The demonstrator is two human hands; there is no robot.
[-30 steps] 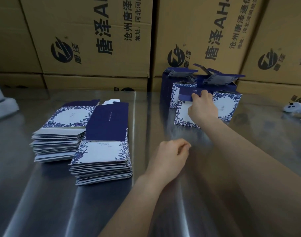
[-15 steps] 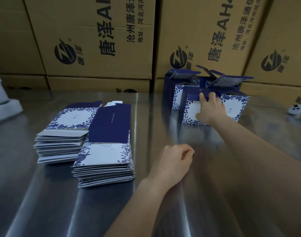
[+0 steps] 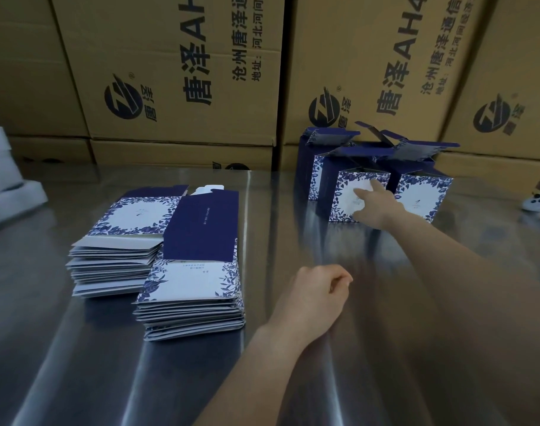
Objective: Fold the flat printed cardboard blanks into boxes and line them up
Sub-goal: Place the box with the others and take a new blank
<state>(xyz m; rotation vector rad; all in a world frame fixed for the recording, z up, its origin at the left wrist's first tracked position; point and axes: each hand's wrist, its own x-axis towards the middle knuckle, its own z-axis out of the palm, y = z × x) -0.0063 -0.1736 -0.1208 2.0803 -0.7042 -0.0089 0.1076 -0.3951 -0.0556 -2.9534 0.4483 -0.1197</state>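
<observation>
Two stacks of flat blue-and-white floral blanks lie on the steel table at the left: a far stack (image 3: 121, 241) and a near stack (image 3: 195, 290). Several folded boxes with open top flaps stand at the far right. My right hand (image 3: 374, 204) reaches out with fingers extended and touches the white front of the nearest folded box (image 3: 345, 198). Another folded box (image 3: 422, 195) stands just right of it, and one more (image 3: 313, 176) behind on the left. My left hand (image 3: 318, 296) hovers low over the table, its fingers loosely curled, holding nothing.
Large brown shipping cartons (image 3: 176, 75) with black printing wall off the table's far side. White foam pieces (image 3: 7, 182) sit at the left edge. A white controller-like object (image 3: 539, 202) lies at the far right. Bare steel table (image 3: 278, 210) separates stacks and boxes.
My right hand let go of the box's top edge and slid down to its white front, fingers now extended. The box was pushed back into line. My left hand barely moved.
</observation>
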